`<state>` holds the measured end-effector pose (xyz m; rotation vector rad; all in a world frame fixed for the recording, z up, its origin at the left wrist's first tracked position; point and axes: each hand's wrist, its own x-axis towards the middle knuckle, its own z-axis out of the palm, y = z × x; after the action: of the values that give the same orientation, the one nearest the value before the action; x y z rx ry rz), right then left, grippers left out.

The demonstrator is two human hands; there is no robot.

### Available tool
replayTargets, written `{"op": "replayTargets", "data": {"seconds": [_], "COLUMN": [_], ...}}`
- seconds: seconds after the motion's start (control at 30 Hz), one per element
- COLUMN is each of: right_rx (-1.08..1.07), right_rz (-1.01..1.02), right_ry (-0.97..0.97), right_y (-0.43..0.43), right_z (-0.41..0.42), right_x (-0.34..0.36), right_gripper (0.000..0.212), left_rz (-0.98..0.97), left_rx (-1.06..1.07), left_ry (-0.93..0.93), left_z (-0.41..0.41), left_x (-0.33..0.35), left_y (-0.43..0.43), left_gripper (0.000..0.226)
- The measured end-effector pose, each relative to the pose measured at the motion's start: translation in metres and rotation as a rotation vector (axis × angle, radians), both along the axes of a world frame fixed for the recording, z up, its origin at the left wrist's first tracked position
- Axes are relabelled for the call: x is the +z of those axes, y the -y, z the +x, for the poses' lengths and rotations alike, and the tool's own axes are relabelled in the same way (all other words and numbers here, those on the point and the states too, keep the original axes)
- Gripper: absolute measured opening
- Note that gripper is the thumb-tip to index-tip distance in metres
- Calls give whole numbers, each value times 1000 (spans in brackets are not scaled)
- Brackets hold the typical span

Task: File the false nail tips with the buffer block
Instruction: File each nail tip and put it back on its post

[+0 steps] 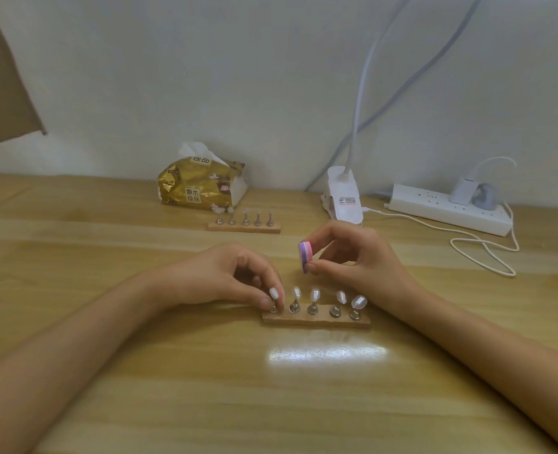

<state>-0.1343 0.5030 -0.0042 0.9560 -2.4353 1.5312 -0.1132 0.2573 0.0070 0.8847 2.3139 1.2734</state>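
A wooden strip (317, 321) lies on the table in front of me and carries several metal stands, each topped with a pale false nail tip (358, 302). My left hand (235, 278) pinches the leftmost stand (273, 307) between thumb and fingers, just below its white tip. My right hand (353, 253) hovers above and behind the strip. It holds a small pink and purple buffer block (305, 256) on edge between thumb and fingers. The block is clear of the tips.
A second wooden strip (244, 227) with several stands lies further back. Behind it is a gold tissue pack (202, 185). A white clip lamp (344, 198), a power strip (448, 209) and a looping white cable (487, 253) occupy the back right by the wall.
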Motion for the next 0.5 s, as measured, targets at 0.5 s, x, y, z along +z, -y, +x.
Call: {"op": "replayTargets", "data": {"seconds": [0.5], "right_rx": [-82], "right_rz": [-41], "right_ry": [21], "right_y": [-2], "right_z": [-2], "right_x": [1], "right_gripper": [18], "left_rz": [-8], "left_rx": [102], "left_ry": [-160], "left_z": [11], "left_x": [-5], "left_y": [-25], "left_gripper": [17]}}
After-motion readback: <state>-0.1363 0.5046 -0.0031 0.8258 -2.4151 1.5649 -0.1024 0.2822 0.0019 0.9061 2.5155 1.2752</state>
